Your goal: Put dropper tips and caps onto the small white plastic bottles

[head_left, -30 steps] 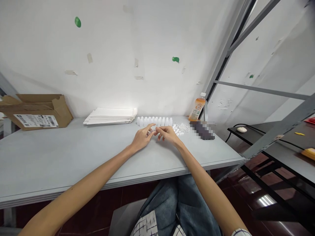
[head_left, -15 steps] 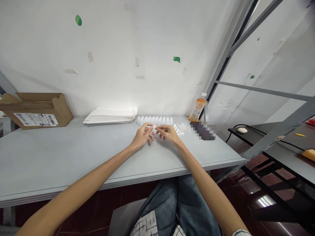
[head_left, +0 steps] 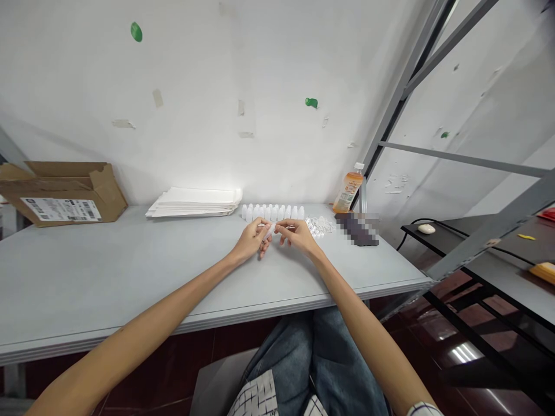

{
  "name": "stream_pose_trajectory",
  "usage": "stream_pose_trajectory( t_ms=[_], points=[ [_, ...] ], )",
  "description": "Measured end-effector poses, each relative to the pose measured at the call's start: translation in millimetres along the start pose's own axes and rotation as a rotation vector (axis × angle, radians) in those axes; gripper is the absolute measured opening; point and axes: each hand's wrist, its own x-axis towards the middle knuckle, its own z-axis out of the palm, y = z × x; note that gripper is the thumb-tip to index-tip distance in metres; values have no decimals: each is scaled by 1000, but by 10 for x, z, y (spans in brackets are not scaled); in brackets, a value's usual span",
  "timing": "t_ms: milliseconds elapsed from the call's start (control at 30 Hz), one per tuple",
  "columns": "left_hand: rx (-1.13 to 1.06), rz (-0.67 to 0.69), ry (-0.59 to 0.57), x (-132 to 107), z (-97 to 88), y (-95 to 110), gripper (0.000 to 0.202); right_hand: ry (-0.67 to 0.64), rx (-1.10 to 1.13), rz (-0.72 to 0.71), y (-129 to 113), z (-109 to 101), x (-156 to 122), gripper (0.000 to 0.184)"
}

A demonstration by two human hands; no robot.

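My left hand (head_left: pixel 250 240) is closed around a small white plastic bottle (head_left: pixel 269 231), which is tilted toward the right. Fingers and thumb of my right hand (head_left: pixel 297 234) are pinched at the bottle's upper end; whatever is between them is too small to make out. Just behind both hands stand rows of similar small white bottles (head_left: pixel 277 213), upright and close together. To the right of my right hand lies a loose pile of small white and clear pieces (head_left: pixel 319 226).
A stack of white flat sheets or envelopes (head_left: pixel 195 202) lies against the wall. An open cardboard box (head_left: pixel 73 193) stands at the far left of the grey table (head_left: pixel 108 271). At right are an orange drink bottle (head_left: pixel 348 189) and a blurred dark object (head_left: pixel 358 229) beside a metal frame.
The small bottle in my left hand has tilted a little, and my left fingers have shifted slightly. My right hand stays at its top. The camera view has moved very slightly.
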Motion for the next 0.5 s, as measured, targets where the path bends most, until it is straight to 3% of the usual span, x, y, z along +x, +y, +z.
stream_pose_trajectory(
  t_ms=[300,500],
  points=[
    [53,-155,0,-23,-11,19,27,-91,31,-48,22,-20,-2,37],
    [178,-67,13,-35,-21,35,21,-88,61,-26,29,-10,0,37]
  ],
)
